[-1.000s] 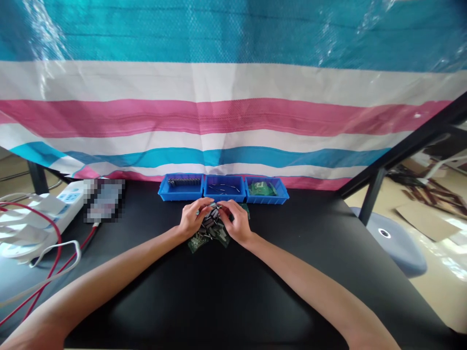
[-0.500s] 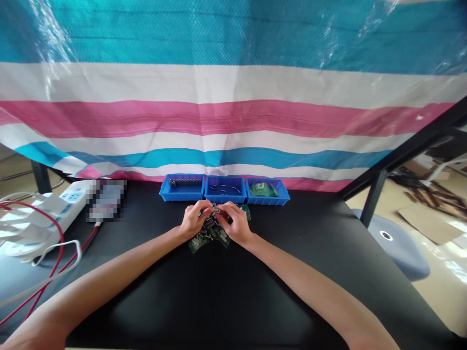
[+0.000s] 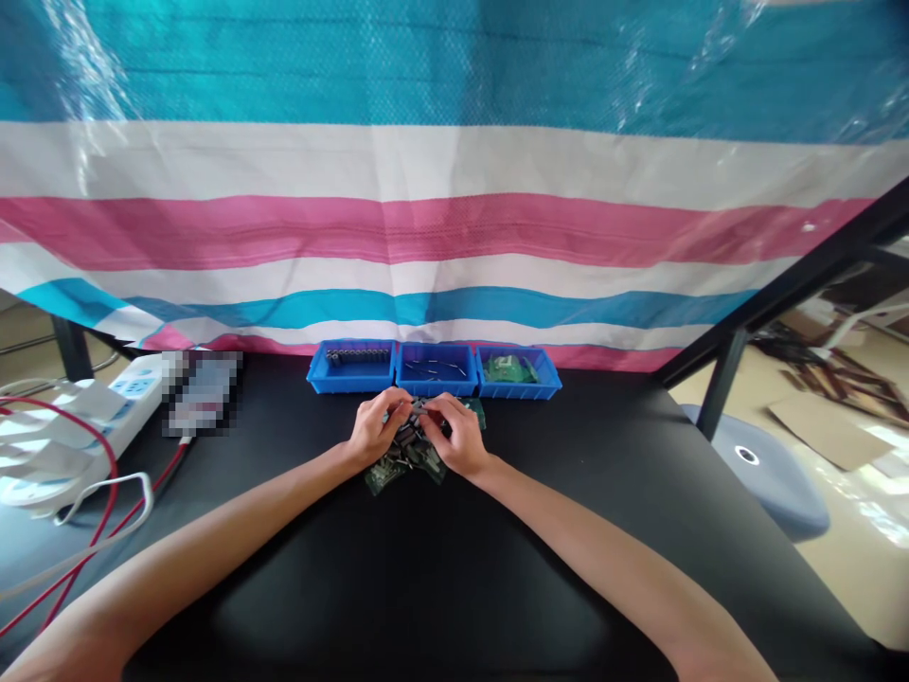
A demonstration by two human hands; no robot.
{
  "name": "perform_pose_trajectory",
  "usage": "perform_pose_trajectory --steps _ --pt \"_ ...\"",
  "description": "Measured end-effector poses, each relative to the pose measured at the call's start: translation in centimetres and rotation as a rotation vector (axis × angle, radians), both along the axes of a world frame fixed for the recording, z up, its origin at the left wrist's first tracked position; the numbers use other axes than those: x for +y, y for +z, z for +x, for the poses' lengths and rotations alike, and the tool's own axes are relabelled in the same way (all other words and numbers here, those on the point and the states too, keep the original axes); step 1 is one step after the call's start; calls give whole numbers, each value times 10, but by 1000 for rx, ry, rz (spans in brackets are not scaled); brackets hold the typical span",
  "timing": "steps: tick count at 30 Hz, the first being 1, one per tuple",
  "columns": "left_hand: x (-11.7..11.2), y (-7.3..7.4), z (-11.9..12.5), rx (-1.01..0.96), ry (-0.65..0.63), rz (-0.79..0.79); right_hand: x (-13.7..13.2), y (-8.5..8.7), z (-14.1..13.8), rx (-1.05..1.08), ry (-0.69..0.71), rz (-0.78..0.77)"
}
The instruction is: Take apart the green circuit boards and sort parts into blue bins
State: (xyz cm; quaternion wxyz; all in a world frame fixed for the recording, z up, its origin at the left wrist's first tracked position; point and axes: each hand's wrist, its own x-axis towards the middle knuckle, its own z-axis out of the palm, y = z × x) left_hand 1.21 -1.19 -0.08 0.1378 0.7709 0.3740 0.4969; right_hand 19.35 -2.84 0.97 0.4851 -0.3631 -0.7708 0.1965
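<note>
My left hand (image 3: pixel 378 426) and my right hand (image 3: pixel 454 434) meet over a pile on the black table. Between their pinched fingertips is a small metallic piece (image 3: pixel 418 409), mostly covered by the fingers, so its kind does not show. Both hands are closed on it. Beneath them lie green-tinted plastic bags (image 3: pixel 387 474) with small metal parts in and around them. Some of that pile is hidden by the hands.
Behind the hands stand a blue bin with metal sockets in a row (image 3: pixel 353 379), a blue bin with thin metal rods (image 3: pixel 435 386), and a blue bin with green packets (image 3: pixel 518 388). At left are a power strip (image 3: pixel 134 398) and cables. A striped sheet (image 3: pixel 440 227) hangs behind.
Both hands stay together over the pile, with only slight finger movement around the small piece. The whole view has shifted a little.
</note>
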Motion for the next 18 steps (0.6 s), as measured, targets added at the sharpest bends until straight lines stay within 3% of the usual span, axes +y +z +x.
perform_pose_trajectory --steps 6,18 --pt "0 1 3 -72 -37 -25 0 1 1 48 -53 -14" --pt "0 3 5 -80 25 -22 1 0 1 66 -98 -19"
